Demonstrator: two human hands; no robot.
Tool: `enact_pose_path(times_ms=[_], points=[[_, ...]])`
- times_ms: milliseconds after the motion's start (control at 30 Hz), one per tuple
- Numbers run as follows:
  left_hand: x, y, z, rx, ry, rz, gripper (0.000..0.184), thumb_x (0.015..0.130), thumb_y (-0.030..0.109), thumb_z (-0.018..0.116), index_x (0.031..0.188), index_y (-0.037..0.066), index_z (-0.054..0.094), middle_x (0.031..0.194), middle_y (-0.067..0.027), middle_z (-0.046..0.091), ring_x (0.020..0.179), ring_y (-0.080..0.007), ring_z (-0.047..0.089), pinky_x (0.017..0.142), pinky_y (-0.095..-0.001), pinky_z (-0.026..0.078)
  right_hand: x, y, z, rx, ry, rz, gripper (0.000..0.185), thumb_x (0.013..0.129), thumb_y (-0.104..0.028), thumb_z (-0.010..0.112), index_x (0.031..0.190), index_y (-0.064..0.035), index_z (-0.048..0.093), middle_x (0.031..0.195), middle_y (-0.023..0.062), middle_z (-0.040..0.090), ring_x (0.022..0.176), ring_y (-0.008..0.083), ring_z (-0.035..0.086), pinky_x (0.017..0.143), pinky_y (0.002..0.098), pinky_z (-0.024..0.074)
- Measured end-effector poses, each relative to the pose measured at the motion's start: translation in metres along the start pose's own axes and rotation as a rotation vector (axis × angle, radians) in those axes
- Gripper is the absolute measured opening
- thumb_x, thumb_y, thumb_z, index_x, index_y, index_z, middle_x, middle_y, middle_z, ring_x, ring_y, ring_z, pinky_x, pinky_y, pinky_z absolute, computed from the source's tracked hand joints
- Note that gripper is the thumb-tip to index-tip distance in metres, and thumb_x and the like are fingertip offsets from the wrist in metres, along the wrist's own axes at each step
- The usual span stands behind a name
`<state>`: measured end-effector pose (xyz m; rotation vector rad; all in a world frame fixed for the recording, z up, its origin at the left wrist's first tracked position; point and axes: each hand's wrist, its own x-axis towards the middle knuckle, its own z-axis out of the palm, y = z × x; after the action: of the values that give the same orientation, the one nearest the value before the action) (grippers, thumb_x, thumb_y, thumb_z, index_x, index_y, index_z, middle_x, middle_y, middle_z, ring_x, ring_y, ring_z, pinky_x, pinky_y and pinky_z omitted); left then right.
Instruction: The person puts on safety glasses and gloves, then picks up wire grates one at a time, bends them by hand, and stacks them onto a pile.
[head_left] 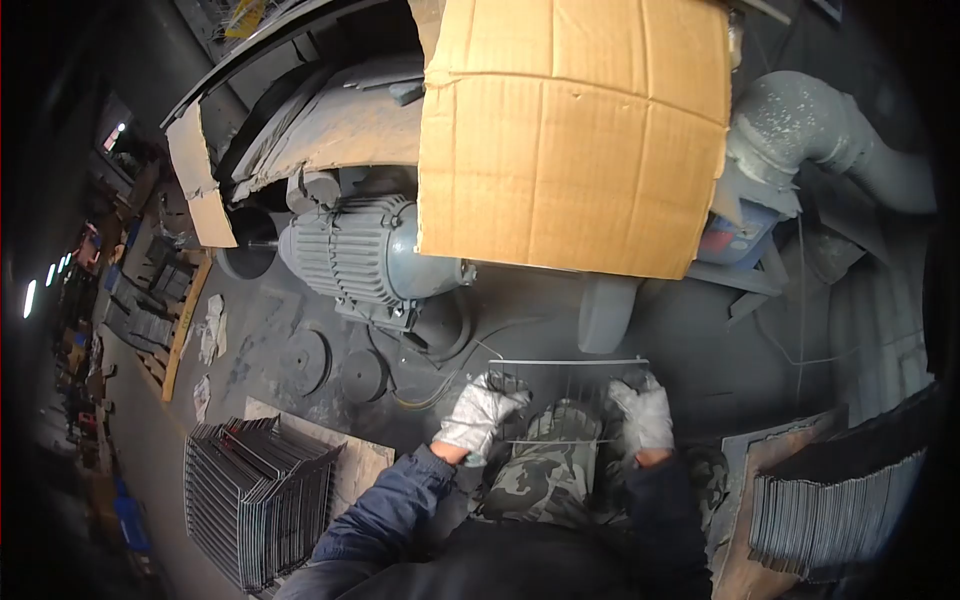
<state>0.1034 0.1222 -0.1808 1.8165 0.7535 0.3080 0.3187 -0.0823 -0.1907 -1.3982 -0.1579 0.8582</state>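
Observation:
A thin wire rack point(570, 362) spans the space between my two gloved hands, above camouflage-patterned trousers. My left hand point(482, 412), in a whitish work glove, is closed around the rack's left side. On the opposite side, my right hand point(645, 412), gloved alike and slightly blurred, grips the rack's right edge. Just beyond the rack, a grey wheel-like part point(608, 312) sticks out from under a large cardboard sheet point(575, 140).
A stack of bent wire racks point(262, 500) stands at left; another stack point(840, 510) lies at right. An electric motor point(345, 250) sits ahead, left of the cardboard. Round discs point(305, 362) lie on the dusty floor. A thick duct pipe point(800, 120) curves at upper right.

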Motion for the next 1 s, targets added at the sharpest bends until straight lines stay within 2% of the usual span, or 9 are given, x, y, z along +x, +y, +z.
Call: enact_pose_path(times_ms=[200, 300, 433, 467, 533, 600, 733, 800, 1000], points=[[-0.046, 0.093, 0.022, -0.047, -0.104, 0.343, 0.021, 0.088, 0.014, 0.081, 0.102, 0.007, 0.067, 0.101, -0.0058, 0.074, 0.091, -0.0203, 0.07, 0.082, -0.0337, 0.056, -0.135, -0.105, 0.011, -1.13, 0.605, -0.895, 0.085, 0.08, -0.034, 0.087, 0.146, -0.0004, 0.048, 0.139, 0.0275, 0.055, 0.136, 0.0448, 0.049, 0.115, 0.0506, 0.0393], [-0.064, 0.165, 0.014, 0.118, -0.185, 0.555, 0.026, 0.081, 0.014, 0.079, 0.105, 0.009, 0.072, 0.106, -0.01, 0.074, 0.096, -0.0283, 0.071, 0.082, -0.0389, 0.058, -0.169, -0.127, 0.023, -1.353, 0.315, -1.106, 0.076, 0.078, -0.034, 0.088, 0.139, -0.0013, 0.055, 0.137, 0.0257, 0.058, 0.132, 0.0438, 0.053, 0.114, 0.0518, 0.0404], [-0.089, 0.217, 0.011, 0.332, 0.266, 0.844, 0.041, 0.073, 0.01, 0.081, 0.113, 0.01, 0.072, 0.103, -0.0133, 0.072, 0.099, -0.0325, 0.071, 0.091, -0.0445, 0.056, -0.141, -0.065, -0.04, -0.621, 0.193, -0.74, 0.04, 0.083, -0.008, 0.079, 0.12, -0.0005, 0.065, 0.122, 0.019, 0.065, 0.115, 0.0347, 0.065, 0.104, 0.0457, 0.0498], [-0.095, 0.197, 0.019, 0.24, 0.27, 0.783, 0.049, 0.074, 0.012, 0.083, 0.12, 0.008, 0.069, 0.112, -0.0146, 0.069, 0.104, -0.0307, 0.069, 0.092, -0.0439, 0.056, -0.132, -0.056, -0.044, 0.038, 0.224, -0.542, 0.032, 0.085, 0.002, 0.069, 0.117, -0.0003, 0.066, 0.115, 0.0149, 0.067, 0.111, 0.0283, 0.065, 0.099, 0.0369, 0.0519], [-0.106, 0.159, 0.035, 0.045, 0.289, 0.667, 0.066, 0.074, 0.015, 0.087, 0.134, 0.003, 0.063, 0.131, -0.0171, 0.062, 0.112, -0.027, 0.066, 0.093, -0.0427, 0.057, -0.146, -0.063, -0.051, -0.771, 0.457, -0.903, 0.027, 0.092, -0.002, 0.068, 0.119, -0.0007, 0.064, 0.114, 0.0159, 0.071, 0.104, 0.0299, 0.069, 0.095, 0.038, 0.0554], [-0.107, 0.145, 0.057, -0.316, 0.171, 0.179, 0.07, 0.08, 0.011, 0.086, 0.141, -0.002, 0.055, 0.133, -0.016, 0.062, 0.116, -0.0214, 0.064, 0.095, -0.0369, 0.056, -0.138, -0.051, -0.041, -0.221, 0.379, -0.804, 0.023, 0.1, -0.01, 0.062, 0.121, -0.002, 0.061, 0.114, 0.0164, 0.072, 0.103, 0.0337, 0.07, 0.097, 0.0448, 0.0564], [-0.064, 0.094, 0.114, -1.156, 0.198, 0.022, 0.05, 0.084, 0.0, 0.078, 0.131, -0.002, 0.059, 0.102, -0.0067, 0.068, 0.09, -0.0157, 0.067, 0.082, -0.0282, 0.056, -0.141, -0.029, 0.017, 0.218, 0.169, -0.582, 0.028, 0.105, -0.016, 0.056, 0.127, 0.0021, 0.056, 0.121, 0.0202, 0.068, 0.112, 0.033, 0.067, 0.102, 0.0476, 0.0553], [-0.063, 0.086, 0.103, -0.938, 0.21, 0.07, 0.039, 0.087, 0.002, 0.076, 0.124, 0.0, 0.061, 0.099, -0.007, 0.07, 0.086, -0.0165, 0.067, 0.078, -0.03, 0.057, -0.132, -0.005, 0.026, 0.935, 0.095, -0.163, 0.034, 0.106, -0.031, 0.053, 0.123, -0.0028, 0.059, 0.115, 0.0171, 0.069, 0.102, 0.0356, 0.07, 0.099, 0.0526, 0.0574], [-0.053, 0.077, 0.057, -1.087, 0.114, -0.271, 0.006, 0.093, 0.006, 0.073, 0.095, 0.006, 0.067, 0.076, -0.0055, 0.066, 0.062, -0.0164, 0.061, 0.054, -0.0302, 0.048, -0.108, -0.01, -0.029, 0.266, 0.551, -0.473, 0.043, 0.088, -0.008, 0.074, 0.129, 0.0001, 0.059, 0.114, 0.0107, 0.067, 0.089, 0.021, 0.066, 0.084, 0.0386, 0.0577]])
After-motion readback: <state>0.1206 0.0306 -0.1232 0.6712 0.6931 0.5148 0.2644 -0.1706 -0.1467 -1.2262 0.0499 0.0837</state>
